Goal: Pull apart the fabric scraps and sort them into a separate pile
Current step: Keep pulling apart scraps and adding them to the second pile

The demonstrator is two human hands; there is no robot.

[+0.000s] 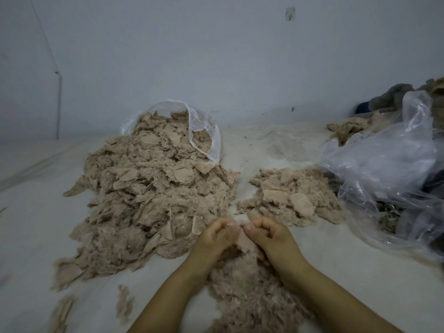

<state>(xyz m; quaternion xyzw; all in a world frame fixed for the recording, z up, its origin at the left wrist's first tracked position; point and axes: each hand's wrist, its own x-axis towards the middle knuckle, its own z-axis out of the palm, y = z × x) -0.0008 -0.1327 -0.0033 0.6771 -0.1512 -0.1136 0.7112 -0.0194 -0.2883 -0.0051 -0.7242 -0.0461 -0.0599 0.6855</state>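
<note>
A large scrap pile (pixel 153 200) is spread over the left-centre of the sheet-covered surface (pixel 36 224), spilling from a mesh bag (pixel 204 133) lying at its far end, near the wall (pixel 216 56). A smaller pile (pixel 290 195) is set to its right, apart from it. A plastic bag (pixel 384 169) lies further right. Nearest the viewer, one scrap (pixel 236 236) is pinched between the left hand (pixel 216 239) and right hand (pixel 269 239), above a loose clump (pixel 245 292).

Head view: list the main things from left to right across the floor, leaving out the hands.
Loose scraps → big pile of fabric scraps → small sorted pile → crumpled clear plastic bag.
</note>
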